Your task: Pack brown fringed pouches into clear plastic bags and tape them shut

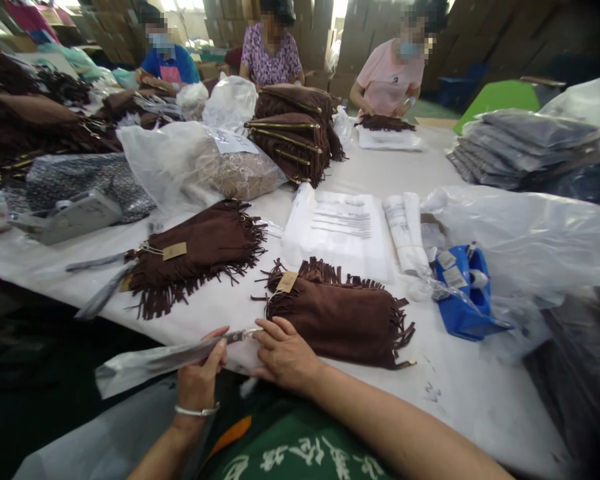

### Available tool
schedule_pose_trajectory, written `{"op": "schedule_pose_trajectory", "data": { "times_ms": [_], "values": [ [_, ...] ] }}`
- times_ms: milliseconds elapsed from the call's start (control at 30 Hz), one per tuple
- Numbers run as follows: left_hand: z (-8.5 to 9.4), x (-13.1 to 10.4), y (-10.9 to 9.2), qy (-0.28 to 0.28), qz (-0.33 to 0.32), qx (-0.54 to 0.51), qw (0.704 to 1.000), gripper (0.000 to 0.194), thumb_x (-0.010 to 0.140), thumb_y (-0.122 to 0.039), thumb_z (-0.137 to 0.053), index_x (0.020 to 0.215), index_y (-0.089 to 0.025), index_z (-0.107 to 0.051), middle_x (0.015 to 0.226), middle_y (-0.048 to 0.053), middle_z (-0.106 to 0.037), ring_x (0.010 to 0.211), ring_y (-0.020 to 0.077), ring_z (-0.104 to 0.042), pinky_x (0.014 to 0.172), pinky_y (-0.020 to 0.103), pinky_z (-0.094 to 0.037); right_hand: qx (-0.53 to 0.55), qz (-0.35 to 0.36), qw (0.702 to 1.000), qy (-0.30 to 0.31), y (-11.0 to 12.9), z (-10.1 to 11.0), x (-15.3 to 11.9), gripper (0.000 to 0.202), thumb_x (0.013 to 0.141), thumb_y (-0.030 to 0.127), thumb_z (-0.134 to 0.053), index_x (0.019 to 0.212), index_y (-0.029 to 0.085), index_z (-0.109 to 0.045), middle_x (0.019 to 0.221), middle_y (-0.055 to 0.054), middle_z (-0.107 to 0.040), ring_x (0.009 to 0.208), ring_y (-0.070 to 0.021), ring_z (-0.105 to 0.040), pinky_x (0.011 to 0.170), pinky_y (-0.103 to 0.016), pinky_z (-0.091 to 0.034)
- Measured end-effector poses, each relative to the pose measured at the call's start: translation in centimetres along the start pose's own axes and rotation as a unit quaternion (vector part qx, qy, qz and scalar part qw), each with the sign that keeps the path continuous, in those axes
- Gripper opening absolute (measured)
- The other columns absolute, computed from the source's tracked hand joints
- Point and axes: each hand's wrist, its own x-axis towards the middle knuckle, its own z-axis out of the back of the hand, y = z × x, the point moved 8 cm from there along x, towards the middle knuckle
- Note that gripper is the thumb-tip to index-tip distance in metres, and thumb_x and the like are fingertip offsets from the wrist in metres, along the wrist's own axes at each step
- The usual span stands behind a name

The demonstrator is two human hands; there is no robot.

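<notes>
In the head view, can make out the dark strap (236,337) only dimly through much of the cloudy plastic sleeve (145,367). Cannot follow the strap past the right fingertips (no telling from here about a join with the bag beyond). Lose the lower fingers of the left hand (201,373) behind sleeve and palm, and find the right thumb hard to make out. Lose both forearms past the bottom edge of the view.

See the left hand raised at the near edge of the white table (440,387), above a pale bracelet (197,411) around the wrist. See the right hand (286,350) back upward, with the forearm slanting in from the lower right.

Pinching sleeve and strap between left thumb and forefinger, nearly closed together. Touching the strap's end with the right fingertips, bent and close together; cannot tell about the firmness of that grip.

Find the brown fringed bag (337,317) lying flat on the table just beyond the right hand, with a paper tag (287,281) at its left end. Find a second fringed bag (205,247) farther left, also tagged.
</notes>
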Motion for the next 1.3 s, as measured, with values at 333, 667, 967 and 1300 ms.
{"op": "schedule_pose_trajectory", "data": {
  "times_ms": [333, 667, 967, 1300],
  "values": [
    [-2.7, -4.9, -2.5, 0.256, -0.353, 0.129, 0.891, 0.045, 0.083, -0.023, -0.055, 0.127, -0.027, -0.044, 0.103, 0.004, -0.067, 0.087, 0.0196, -0.064, 0.080, 0.032, -0.053, 0.005, -0.097, 0.995, 0.004, -3.2, 2.1, -4.9, 0.059, 0.082, 0.014, -0.051, 0.139, 0.021, -0.034, 0.152, -0.005, -0.022, 0.140, -0.0243, -0.011, 0.112, -0.045, -0.018],
    [-12.5, -4.4, -8.4, 0.269, -0.493, 0.311, 0.767, 0.020, 0.091, -0.026, -0.042, 0.082, -0.018, -0.057, 0.064, 0.004, -0.061, 0.061, 0.0187, -0.059, 0.060, 0.032, -0.044, -0.041, -0.160, 0.986, -0.011, -6.4, 3.3, -7.6, 0.034, 0.089, 0.020, -0.051, 0.122, 0.013, -0.053, 0.120, -0.011, -0.059, 0.105, -0.0245, -0.053, 0.091, -0.038, -0.044],
    [-13.1, -6.1, -6.9, 0.197, -0.470, 0.317, 0.800, 0.023, 0.092, -0.033, -0.043, 0.092, -0.015, -0.058, 0.062, 0.006, -0.061, 0.055, 0.0189, -0.058, 0.053, 0.031, -0.043, 0.038, -0.230, 0.970, -0.063, -7.6, 5.4, -7.4, 0.032, 0.079, 0.032, -0.068, 0.106, 0.018, -0.060, 0.098, -0.006, -0.060, 0.092, -0.0213, -0.053, 0.083, -0.034, -0.047],
    [-8.7, -2.3, -6.8, 0.156, -0.397, 0.155, 0.891, 0.017, 0.090, -0.017, -0.051, 0.106, -0.018, -0.056, 0.087, 0.005, -0.063, 0.084, 0.0170, -0.060, 0.079, 0.030, -0.050, 0.042, -0.192, 0.972, -0.129, -5.7, 4.1, -9.4, 0.014, 0.086, 0.025, -0.059, 0.100, 0.020, -0.062, 0.115, -0.008, -0.059, 0.110, -0.0228, -0.050, 0.093, -0.040, -0.043]
  ]
}}
